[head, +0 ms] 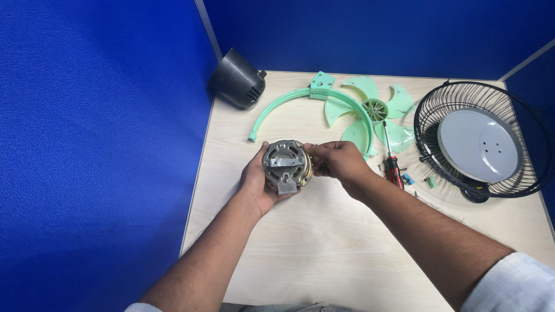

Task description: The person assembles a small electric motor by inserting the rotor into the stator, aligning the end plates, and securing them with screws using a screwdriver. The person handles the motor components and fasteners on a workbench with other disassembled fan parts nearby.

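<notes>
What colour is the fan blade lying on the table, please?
The fan blade is pale mint green, seen in the head view.

No packages, labels, signs or screens show anywhere on this desk or on the blue partition walls around it.

We see a round, brass-coloured metal fan motor [287, 165] with a grey bracket across its face, held upright above the pale wooden table, facing us.
</notes>
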